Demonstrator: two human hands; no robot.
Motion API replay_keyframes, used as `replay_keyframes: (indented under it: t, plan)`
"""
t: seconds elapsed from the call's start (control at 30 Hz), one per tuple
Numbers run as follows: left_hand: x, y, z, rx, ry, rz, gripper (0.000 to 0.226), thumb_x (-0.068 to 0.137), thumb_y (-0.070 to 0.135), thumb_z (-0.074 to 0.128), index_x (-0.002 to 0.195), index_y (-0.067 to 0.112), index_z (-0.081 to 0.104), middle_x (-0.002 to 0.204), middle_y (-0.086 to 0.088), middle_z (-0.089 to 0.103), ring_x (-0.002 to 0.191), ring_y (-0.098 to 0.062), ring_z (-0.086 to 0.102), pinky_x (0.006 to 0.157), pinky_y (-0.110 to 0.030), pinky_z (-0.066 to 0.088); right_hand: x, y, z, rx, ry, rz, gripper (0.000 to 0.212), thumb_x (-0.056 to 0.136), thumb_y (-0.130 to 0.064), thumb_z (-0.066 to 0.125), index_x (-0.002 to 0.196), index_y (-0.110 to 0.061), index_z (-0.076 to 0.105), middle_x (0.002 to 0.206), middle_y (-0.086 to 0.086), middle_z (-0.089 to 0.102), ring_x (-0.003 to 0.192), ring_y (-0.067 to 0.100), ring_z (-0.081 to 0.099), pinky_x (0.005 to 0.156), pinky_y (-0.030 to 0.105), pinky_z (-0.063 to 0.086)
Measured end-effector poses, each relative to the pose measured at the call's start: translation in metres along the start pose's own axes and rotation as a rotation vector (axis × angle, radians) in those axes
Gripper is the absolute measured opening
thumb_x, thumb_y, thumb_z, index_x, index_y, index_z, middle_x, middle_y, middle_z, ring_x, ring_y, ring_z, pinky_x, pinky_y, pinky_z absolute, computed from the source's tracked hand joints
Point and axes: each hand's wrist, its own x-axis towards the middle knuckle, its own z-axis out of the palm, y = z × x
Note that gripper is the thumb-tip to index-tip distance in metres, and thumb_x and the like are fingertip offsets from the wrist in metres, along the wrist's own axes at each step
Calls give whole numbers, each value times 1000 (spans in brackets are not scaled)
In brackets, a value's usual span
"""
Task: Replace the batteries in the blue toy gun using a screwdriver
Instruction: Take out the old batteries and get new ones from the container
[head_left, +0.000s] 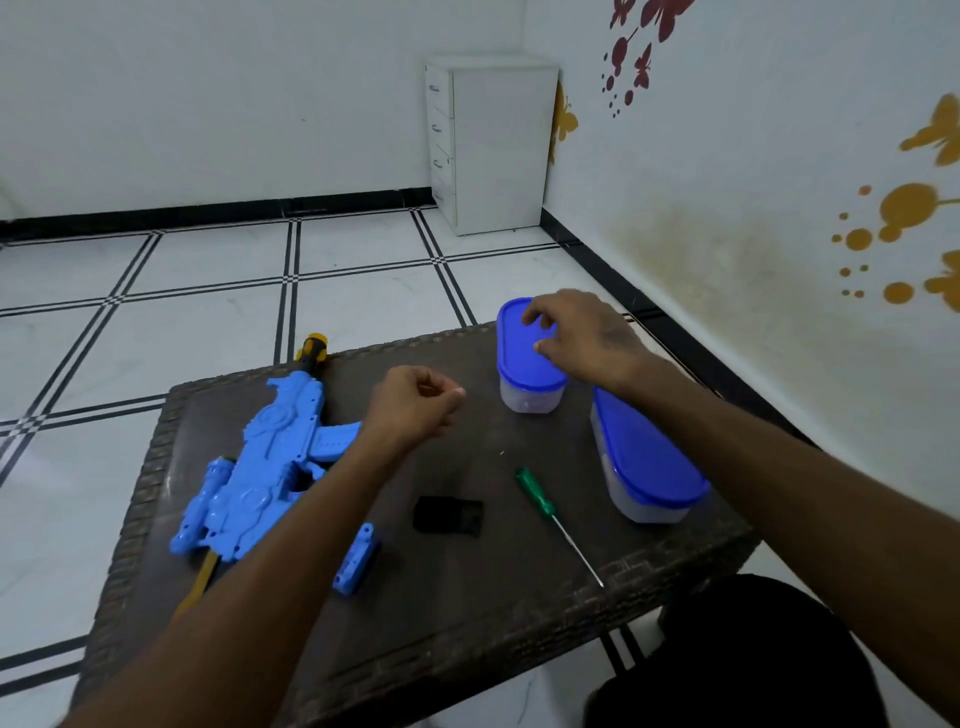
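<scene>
Gun (260, 467) glossy blue plastic. Screwdriver (556, 519) near left hand: green translucent plastic handle, shiny metal shaft. Tub (530, 374) under right hand: frosted plastic, smooth blue lid. Table (467, 613) matt, woven-textured rim.
</scene>
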Motion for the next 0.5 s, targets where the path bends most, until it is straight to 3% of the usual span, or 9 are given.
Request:
replay_keyframes:
  t: [0.1,0.17,0.33,0.5]
  plan:
    - [-15,-15,-30,236,51,102,6,86,23,70,80,21,69,75,2,72,72,-14,70,76,-40,59,-22,-24,4,14,-24,-116,25,89,-13,61,110,-23,69,94,-4,68,83,12,56,75,26,43]
    - [-29,-23,-50,369,101,163,5,85,27,69,81,23,70,78,8,72,76,-11,68,76,-35,57,-34,-38,12,29,-56,-165,20,89,-15,63,106,-22,70,88,-5,68,82,14,60,76,29,48]
    - [-73,-44,-85,546,159,251,4,87,25,67,89,28,69,85,15,68,79,-3,63,74,-28,49,-61,-59,35,-3,-169,-209,20,90,-19,65,109,-19,70,97,-2,70,94,17,64,82,34,53]
    - [-96,-65,-98,639,121,322,10,87,23,67,96,28,71,95,13,70,92,-6,63,83,-30,52,-85,-63,52,-58,-168,-229,23,92,-27,62,113,-20,68,103,-5,70,98,15,65,81,36,55]
